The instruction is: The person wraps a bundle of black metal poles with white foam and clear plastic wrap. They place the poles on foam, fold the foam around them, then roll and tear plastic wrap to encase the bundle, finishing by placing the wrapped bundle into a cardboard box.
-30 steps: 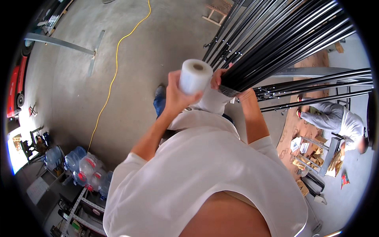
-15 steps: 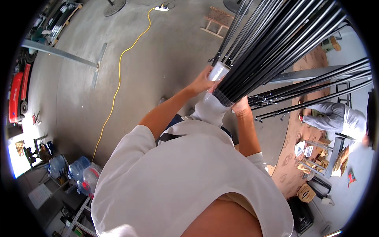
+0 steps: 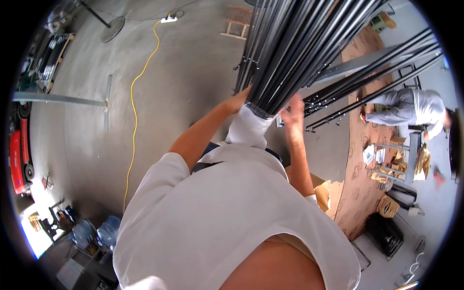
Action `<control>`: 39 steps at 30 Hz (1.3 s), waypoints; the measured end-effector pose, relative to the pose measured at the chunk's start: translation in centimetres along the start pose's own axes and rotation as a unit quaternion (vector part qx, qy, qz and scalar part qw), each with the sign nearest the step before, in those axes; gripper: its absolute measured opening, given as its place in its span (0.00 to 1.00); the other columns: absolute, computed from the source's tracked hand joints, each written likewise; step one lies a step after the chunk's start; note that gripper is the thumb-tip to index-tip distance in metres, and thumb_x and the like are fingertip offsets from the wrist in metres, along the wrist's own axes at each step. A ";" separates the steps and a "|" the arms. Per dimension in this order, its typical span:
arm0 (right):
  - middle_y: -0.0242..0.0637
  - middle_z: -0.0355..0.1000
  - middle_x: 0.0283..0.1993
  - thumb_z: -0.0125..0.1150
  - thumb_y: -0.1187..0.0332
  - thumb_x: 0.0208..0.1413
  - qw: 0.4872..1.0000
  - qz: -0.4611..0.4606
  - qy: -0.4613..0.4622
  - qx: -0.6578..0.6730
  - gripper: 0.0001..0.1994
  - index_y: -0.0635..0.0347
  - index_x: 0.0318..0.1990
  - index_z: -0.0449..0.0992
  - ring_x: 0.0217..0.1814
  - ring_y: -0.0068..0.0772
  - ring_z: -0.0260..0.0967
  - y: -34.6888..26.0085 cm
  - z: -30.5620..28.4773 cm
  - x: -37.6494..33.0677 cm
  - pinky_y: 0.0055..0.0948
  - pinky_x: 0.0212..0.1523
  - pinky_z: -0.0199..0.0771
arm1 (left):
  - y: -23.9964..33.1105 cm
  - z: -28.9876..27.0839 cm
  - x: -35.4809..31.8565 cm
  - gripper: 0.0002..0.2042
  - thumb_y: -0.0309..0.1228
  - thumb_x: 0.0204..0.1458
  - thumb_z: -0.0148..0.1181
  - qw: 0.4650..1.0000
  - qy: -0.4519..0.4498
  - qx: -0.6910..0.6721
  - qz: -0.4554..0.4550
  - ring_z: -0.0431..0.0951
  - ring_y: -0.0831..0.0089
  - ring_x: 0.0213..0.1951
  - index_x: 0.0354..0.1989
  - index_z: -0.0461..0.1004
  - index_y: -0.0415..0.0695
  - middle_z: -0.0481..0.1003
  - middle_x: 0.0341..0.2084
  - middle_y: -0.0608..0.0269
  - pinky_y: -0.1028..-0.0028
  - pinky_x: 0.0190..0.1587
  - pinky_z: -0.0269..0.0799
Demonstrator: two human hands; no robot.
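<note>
A thick bundle of black metal tubes (image 3: 285,63) slants up and away in front of me. Clear plastic film (image 3: 249,124) wraps its near end, close to my waist. My left hand (image 3: 238,101) reaches behind the left side of the bundle, just above the film; its fingers are hidden there. Right of the bundle is my right hand (image 3: 293,113), raised and a little blurred, its fingers stretched out beside the tubes. The film roll is not visible now.
More black tubes (image 3: 372,79) lie on a grey metal beam (image 3: 357,65) at right. A person (image 3: 411,108) bends over a bench beyond the brown floor covering (image 3: 355,193). A yellow cord (image 3: 134,106) crosses the floor at left. A wooden stool (image 3: 237,30) lies far ahead.
The film roll, held left of the bundle earlier, has gone out of sight. My left hand has slipped behind the tubes, and my right hand has come up from the wrapped end. The view has shifted.
</note>
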State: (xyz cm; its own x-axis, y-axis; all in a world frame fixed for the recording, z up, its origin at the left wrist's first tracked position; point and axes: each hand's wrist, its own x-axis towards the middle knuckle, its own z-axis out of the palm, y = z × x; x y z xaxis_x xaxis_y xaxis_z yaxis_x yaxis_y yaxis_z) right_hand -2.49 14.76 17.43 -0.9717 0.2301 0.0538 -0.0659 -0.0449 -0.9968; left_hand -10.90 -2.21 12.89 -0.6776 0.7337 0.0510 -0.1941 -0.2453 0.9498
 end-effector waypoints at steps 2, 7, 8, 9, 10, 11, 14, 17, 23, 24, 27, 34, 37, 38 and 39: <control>0.36 0.59 0.54 0.64 0.67 0.41 0.988 0.047 -0.125 0.083 0.35 0.63 0.58 0.55 0.56 0.30 0.57 2.4 -0.7 0.9 0.29 0.54 0.60 | -1.0 -0.7 0.7 0.32 0.36 0.52 0.53 0.998 -0.010 0.004 -0.060 0.51 0.73 0.59 0.63 0.46 0.42 0.52 0.60 0.61 0.73 0.60 0.48; 0.34 0.63 0.50 0.62 0.73 0.30 0.990 0.044 -0.097 0.093 0.38 0.63 0.57 0.56 0.53 0.29 0.60 2.1 0.2 4.0 0.27 0.54 0.60 | -2.6 -0.6 -0.2 0.29 0.37 0.54 0.50 0.998 -0.038 -0.037 -0.044 0.56 0.75 0.57 0.62 0.49 0.44 0.57 0.57 0.61 0.74 0.57 0.54; 0.34 0.63 0.49 0.62 0.73 0.29 0.996 0.010 -0.063 0.063 0.38 0.63 0.55 0.56 0.52 0.29 0.60 1.6 0.4 3.9 0.26 0.53 0.60 | -1.5 0.9 -0.6 0.26 0.37 0.53 0.52 0.997 0.057 -0.040 0.019 0.60 0.76 0.53 0.59 0.54 0.43 0.61 0.53 0.62 0.75 0.55 0.57; 0.34 0.63 0.47 0.62 0.73 0.28 0.999 -0.025 -0.027 0.031 0.37 0.62 0.54 0.57 0.51 0.29 0.61 1.2 0.6 3.8 0.26 0.53 0.60 | -0.5 3.1 -1.3 0.23 0.36 0.52 0.54 0.984 0.152 -0.043 0.081 0.64 0.77 0.49 0.55 0.60 0.42 0.65 0.49 0.64 0.75 0.53 0.60; 0.35 0.63 0.46 0.62 0.73 0.27 1.000 -0.022 -0.003 0.012 0.37 0.62 0.53 0.57 0.50 0.30 0.61 1.0 0.8 3.5 0.26 0.52 0.60 | 0.3 4.5 -1.8 0.20 0.36 0.52 0.56 0.957 0.249 -0.045 0.145 0.67 0.78 0.45 0.52 0.66 0.41 0.70 0.44 0.65 0.75 0.51 0.63; 0.35 0.63 0.45 0.62 0.73 0.26 1.000 -0.019 0.021 -0.008 0.36 0.62 0.52 0.57 0.49 0.30 0.61 0.9 0.9 3.1 0.27 0.52 0.60 | -0.2 4.1 -2.4 0.21 0.35 0.52 0.55 0.964 0.223 -0.112 0.089 0.68 0.77 0.45 0.53 0.63 0.41 0.69 0.44 0.65 0.76 0.50 0.63; 0.36 0.63 0.43 0.63 0.73 0.24 0.998 0.008 0.060 -0.007 0.35 0.62 0.49 0.58 0.47 0.30 0.61 -0.3 0.6 2.2 0.28 0.51 0.61 | -0.6 2.8 -4.5 0.22 0.31 0.49 0.56 0.970 0.184 -0.150 -0.056 0.69 0.76 0.43 0.53 0.61 0.39 0.70 0.42 0.64 0.77 0.47 0.64; 0.36 0.64 0.42 0.67 0.72 0.24 0.998 -0.006 0.060 -0.011 0.35 0.62 0.48 0.59 0.46 0.30 0.62 -0.7 -0.3 1.2 0.29 0.50 0.61 | 1.4 4.6 -5.5 0.23 0.30 0.42 0.64 0.969 0.236 0.056 -0.045 0.72 0.76 0.38 0.46 0.65 0.37 0.73 0.36 0.64 0.77 0.43 0.67; 0.36 0.66 0.42 0.71 0.71 0.23 0.998 0.051 0.005 0.033 0.37 0.65 0.48 0.61 0.46 0.31 0.63 -3.6 -4.7 -0.7 0.28 0.51 0.61 | 2.3 7.4 -5.8 0.25 0.29 0.34 0.69 0.946 0.307 0.105 0.016 0.72 0.77 0.36 0.43 0.67 0.36 0.74 0.34 0.60 0.76 0.41 0.67; 0.37 0.66 0.43 0.70 0.71 0.23 0.998 0.048 -0.028 0.027 0.38 0.66 0.50 0.61 0.48 0.32 0.63 -4.4 -5.7 -1.1 0.29 0.52 0.60 | 1.7 7.1 -5.9 0.26 0.28 0.34 0.69 0.946 0.301 0.115 0.013 0.72 0.77 0.36 0.44 0.65 0.36 0.74 0.35 0.59 0.76 0.41 0.67; 0.39 0.66 0.46 0.67 0.65 0.20 0.995 0.081 -0.065 0.013 0.41 0.65 0.52 0.61 0.50 0.33 0.62 -5.9 -7.3 -2.6 0.29 0.54 0.57 | 0.4 6.7 -5.8 0.31 0.29 0.33 0.69 0.949 0.297 0.102 0.004 0.72 0.75 0.37 0.48 0.62 0.36 0.73 0.37 0.57 0.75 0.42 0.67; 0.37 0.64 0.45 0.69 0.67 0.20 0.992 0.096 -0.059 0.050 0.40 0.64 0.50 0.60 0.50 0.32 0.60 -5.5 -6.7 -2.5 0.29 0.55 0.54 | 1.6 9.5 -5.6 0.40 0.32 0.32 0.69 0.878 0.375 0.296 0.023 0.68 0.64 0.44 0.53 0.50 0.35 0.64 0.44 0.49 0.70 0.47 0.64; 0.37 0.64 0.45 0.69 0.65 0.19 0.991 0.091 -0.073 0.069 0.41 0.64 0.51 0.60 0.51 0.32 0.60 -5.7 -6.9 -2.6 0.28 0.54 0.55 | 2.4 11.1 -3.9 0.42 0.32 0.31 0.70 0.835 0.445 0.325 0.003 0.64 0.60 0.48 0.53 0.47 0.34 0.60 0.45 0.47 0.67 0.50 0.60; 0.37 0.64 0.45 0.69 0.65 0.19 0.990 0.086 -0.077 0.081 0.41 0.64 0.51 0.60 0.51 0.32 0.60 -5.5 -7.2 -2.7 0.28 0.54 0.55 | 2.0 11.3 -3.4 0.42 0.32 0.30 0.70 0.820 0.469 0.327 0.022 0.63 0.59 0.48 0.52 0.49 0.33 0.60 0.44 0.47 0.67 0.50 0.59; 0.37 0.64 0.45 0.69 0.65 0.19 0.989 0.081 -0.081 0.093 0.41 0.64 0.51 0.60 0.51 0.32 0.60 -5.5 -7.3 -2.9 0.28 0.54 0.55 | 1.5 11.4 -2.8 0.41 0.33 0.29 0.70 0.805 0.492 0.329 0.041 0.63 0.58 0.48 0.52 0.50 0.32 0.60 0.43 0.47 0.66 0.51 0.59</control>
State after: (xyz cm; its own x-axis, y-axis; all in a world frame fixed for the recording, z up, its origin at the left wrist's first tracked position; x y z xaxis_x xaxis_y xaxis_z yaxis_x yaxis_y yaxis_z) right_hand 2.35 21.47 22.30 -0.9955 0.0475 -0.0814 0.0671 -0.2504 -0.9658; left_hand -1.19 2.58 17.70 -0.9657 -0.2044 0.1599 0.0782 0.3585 0.9302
